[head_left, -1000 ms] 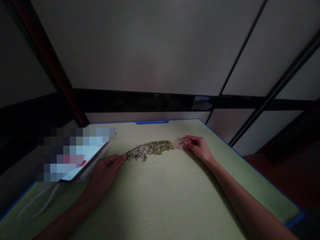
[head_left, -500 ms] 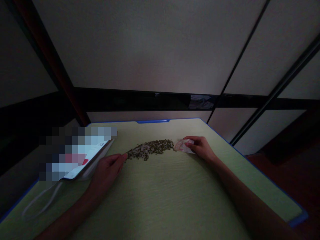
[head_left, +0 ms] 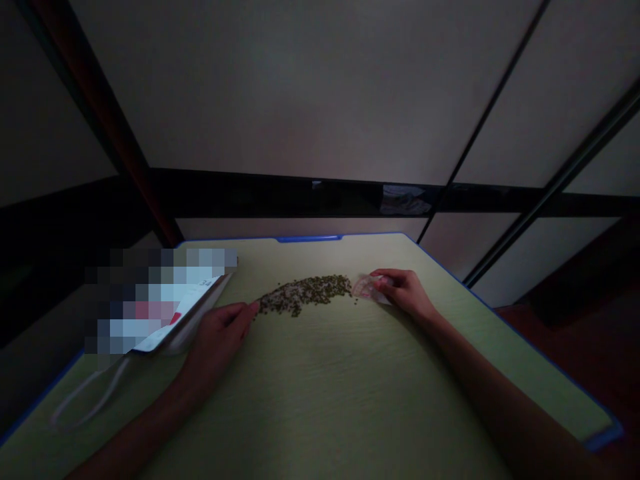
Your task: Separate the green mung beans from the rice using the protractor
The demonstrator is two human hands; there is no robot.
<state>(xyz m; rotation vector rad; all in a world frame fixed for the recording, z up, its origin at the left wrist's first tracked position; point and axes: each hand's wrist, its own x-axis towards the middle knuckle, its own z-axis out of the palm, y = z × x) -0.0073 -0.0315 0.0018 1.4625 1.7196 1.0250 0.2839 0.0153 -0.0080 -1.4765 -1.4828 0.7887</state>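
A long, thin heap of small greenish-brown seeds (head_left: 307, 293) lies across the middle of the table, with paler bits among them. At its left end, my left hand (head_left: 227, 327) rests with thumb and fingertips pinched together, touching the outermost seeds. Whatever those fingers hold is too small to make out. My right hand (head_left: 404, 290) grips a small pale packet with reddish print (head_left: 367, 287) between thumb and fingers. The packet's near-heap edge lies low beside the right end of the seeds, and a few loose ones sit close to it.
A phone with a lit, partly blurred screen (head_left: 165, 327) leans on a pale support at the left, its white strap loop (head_left: 83, 417) on the table. The pale green table (head_left: 320, 400) has a blue rim. Behind it stand light cabinet panels (head_left: 300, 100).
The packet in my right hand has tilted slightly, and a couple of seeds now lie apart below its edge. My left hand stays pinched at the heap's end. The view has shifted a little.
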